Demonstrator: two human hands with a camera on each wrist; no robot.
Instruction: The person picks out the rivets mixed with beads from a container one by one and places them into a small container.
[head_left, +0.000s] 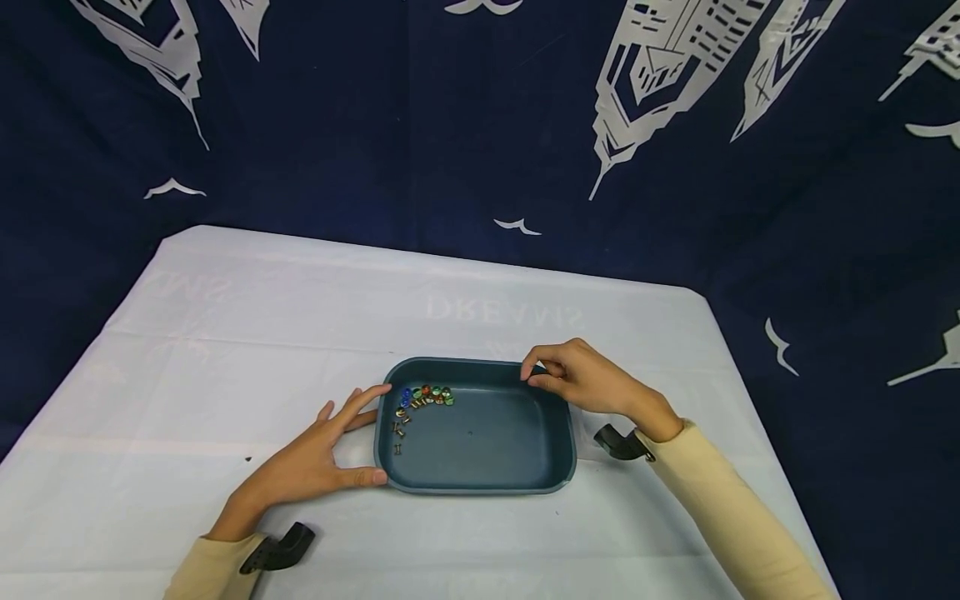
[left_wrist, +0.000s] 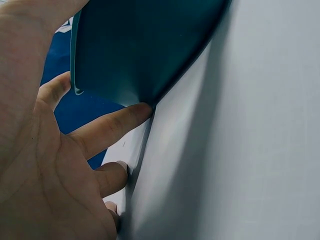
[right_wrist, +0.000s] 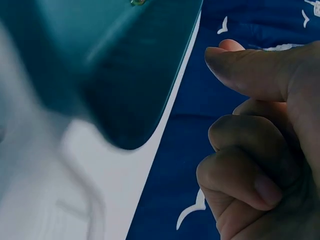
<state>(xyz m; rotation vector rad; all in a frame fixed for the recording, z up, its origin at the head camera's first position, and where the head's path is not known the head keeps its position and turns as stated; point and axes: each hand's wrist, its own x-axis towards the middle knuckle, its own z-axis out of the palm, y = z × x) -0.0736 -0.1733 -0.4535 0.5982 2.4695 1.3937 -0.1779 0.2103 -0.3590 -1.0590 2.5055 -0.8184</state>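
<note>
A dark teal tray (head_left: 487,442) lies on the white table in the head view. Several small coloured beads and metal bits (head_left: 423,397) sit in its far left corner. My left hand (head_left: 322,454) lies flat on the table with fingers spread, against the tray's left side. In the left wrist view a fingertip (left_wrist: 142,107) touches the tray (left_wrist: 145,45) at its lower corner. My right hand (head_left: 573,379) hovers at the tray's far right corner with fingers curled. In the right wrist view its thumb (right_wrist: 250,70) lies over the curled fingers, apart from the tray (right_wrist: 115,65), and nothing shows in the hand.
A white cloth (head_left: 225,333) covers the table, with faint mirrored lettering near the far edge. A dark blue backdrop with white prints (head_left: 645,75) hangs behind and to both sides. Black wrist mounts (head_left: 277,550) (head_left: 618,443) sit at both cuffs.
</note>
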